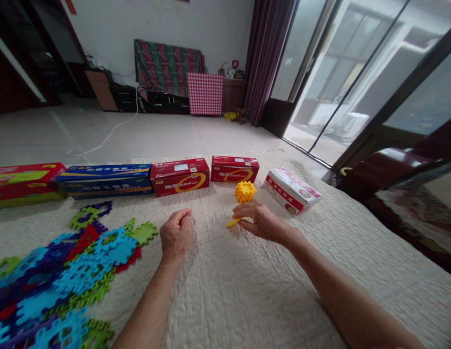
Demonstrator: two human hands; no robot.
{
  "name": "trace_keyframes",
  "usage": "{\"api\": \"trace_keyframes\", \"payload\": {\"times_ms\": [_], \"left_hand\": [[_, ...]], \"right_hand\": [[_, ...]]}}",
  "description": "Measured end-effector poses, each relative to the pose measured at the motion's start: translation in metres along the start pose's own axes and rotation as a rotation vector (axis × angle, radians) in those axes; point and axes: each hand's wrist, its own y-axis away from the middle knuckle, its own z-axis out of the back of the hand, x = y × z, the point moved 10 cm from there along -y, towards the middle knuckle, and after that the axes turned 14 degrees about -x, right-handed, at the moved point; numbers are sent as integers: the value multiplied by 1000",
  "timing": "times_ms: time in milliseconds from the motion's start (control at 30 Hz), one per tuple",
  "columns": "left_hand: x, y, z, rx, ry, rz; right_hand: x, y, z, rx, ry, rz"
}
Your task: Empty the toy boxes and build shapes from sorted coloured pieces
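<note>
My left hand (pixel 176 235) is curled into a fist above the quilted cover, and no piece shows in it. My right hand (pixel 261 220) pinches a flat yellow interlocking puzzle piece (pixel 233 223), seen almost edge-on below the fingers. Just beyond that hand stands a yellow cube (pixel 245 192) built of toothed interlocking pieces. To the left of my left hand lies a heap of loose interlocking pieces (pixel 83 271) in light blue, dark purple, red and green. A green piece (pixel 144 232) at the heap's edge lies nearest to the left fist.
Along the far side stand a red and yellow-green box (pixel 29 182), a blue box (pixel 105 181), two red boxes (pixel 180 176) and, at the right, a white and red box (pixel 293 190). Everything rests on a cream quilted cover (pixel 218 291). Dark wooden furniture (pixel 400 169) borders the right.
</note>
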Motion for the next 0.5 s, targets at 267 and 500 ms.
{"api": "trace_keyframes", "payload": {"times_ms": [267, 500], "left_hand": [[5, 0, -2, 8, -3, 10], [4, 0, -1, 0, -1, 8]], "right_hand": [[8, 10, -14, 246, 80, -4], [5, 11, -16, 222, 83, -33]]}}
